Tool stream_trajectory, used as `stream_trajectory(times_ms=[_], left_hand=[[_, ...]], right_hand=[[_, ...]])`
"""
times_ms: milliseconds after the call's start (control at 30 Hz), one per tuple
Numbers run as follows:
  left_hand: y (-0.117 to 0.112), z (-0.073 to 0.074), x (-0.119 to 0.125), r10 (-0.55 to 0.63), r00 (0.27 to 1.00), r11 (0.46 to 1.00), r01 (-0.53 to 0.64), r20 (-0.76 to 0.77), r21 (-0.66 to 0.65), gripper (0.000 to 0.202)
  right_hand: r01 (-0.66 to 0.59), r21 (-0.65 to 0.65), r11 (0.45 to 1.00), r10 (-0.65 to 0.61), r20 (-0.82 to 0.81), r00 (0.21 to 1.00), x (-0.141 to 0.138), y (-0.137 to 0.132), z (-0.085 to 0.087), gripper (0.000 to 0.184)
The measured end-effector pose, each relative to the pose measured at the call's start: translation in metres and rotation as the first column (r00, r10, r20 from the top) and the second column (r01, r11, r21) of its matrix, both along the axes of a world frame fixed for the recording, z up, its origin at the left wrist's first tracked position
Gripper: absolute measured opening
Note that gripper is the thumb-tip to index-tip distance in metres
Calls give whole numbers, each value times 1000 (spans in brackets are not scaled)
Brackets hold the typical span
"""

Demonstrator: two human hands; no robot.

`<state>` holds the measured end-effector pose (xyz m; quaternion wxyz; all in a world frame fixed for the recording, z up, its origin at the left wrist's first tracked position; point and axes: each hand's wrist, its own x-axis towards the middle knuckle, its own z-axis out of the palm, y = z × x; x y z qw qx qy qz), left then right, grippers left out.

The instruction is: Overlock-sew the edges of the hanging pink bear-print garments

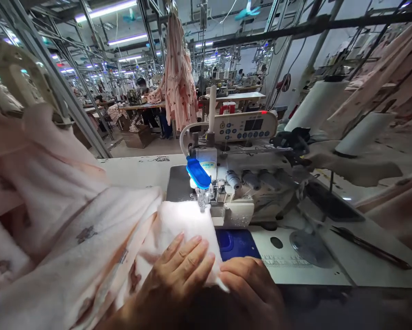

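Your left hand [178, 275] lies flat on the pink cloth [89, 238], fingers slightly spread. Your right hand [252, 288] is just beside it at the cloth's edge; whether it pinches the cloth, I cannot tell. The cloth lies on the table [329, 270] and reaches the needle of the sewing machine [240, 183].

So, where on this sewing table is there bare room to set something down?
Bare white tabletop lies behind the pink fabric, left of the sewing machine. Another patch sits at the front right, bordered by the round disc and the dark tool. Before the needle it is crowded: left hand and right hand at the fabric.
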<state>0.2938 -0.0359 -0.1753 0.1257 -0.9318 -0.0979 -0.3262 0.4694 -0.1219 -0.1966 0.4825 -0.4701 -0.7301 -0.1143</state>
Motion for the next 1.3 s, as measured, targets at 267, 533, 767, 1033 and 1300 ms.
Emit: stream_trajectory(times_ms=[267, 533, 767, 1033, 1300], left_hand=[[11, 6, 4, 107, 994, 982, -103, -17, 162, 32], [22, 17, 4, 221, 956, 975, -214, -192, 57, 51], [45, 25, 12, 235, 956, 972, -235, -178, 20, 46], [68, 48, 30, 222, 928, 943, -282, -300, -177, 41], [104, 65, 59, 300, 825, 866, -446, -479, -225, 33]], right_hand=[[45, 75, 996, -39, -88, 995, -2, 20, 6, 16], [99, 139, 985, -95, -37, 995, 6, 42, 11, 12], [136, 117, 984, -146, 77, 986, 17, 64, 12, 14], [335, -12, 942, -329, 154, 932, 13, 76, 27, 28], [344, 37, 938, -344, -10, 939, 15, 48, -24, 17]])
